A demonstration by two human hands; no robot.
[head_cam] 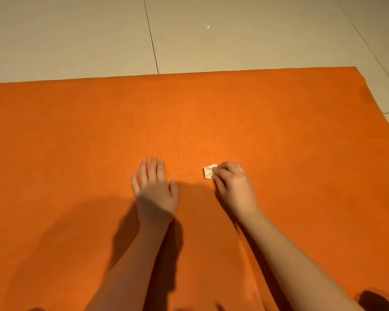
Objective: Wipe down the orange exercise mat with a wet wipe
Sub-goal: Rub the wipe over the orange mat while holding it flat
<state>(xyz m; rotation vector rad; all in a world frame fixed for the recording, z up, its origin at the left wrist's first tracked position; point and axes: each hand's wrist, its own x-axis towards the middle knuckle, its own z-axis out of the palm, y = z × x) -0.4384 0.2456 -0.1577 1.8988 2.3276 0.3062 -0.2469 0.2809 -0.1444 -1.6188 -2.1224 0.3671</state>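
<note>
Orange fills most of the frame: the orange exercise mat lies flat on the pale tile floor. In the lower middle, the left hand rests spread flat on it. Just to its right, the right hand pinches a small folded wet wipe against the mat. No wet streaks show, so I cannot tell how much is wiped; much may be left.

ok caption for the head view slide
Right hand presses a folded wet wipe on the orange mat; left hand rests flat beside.
</note>
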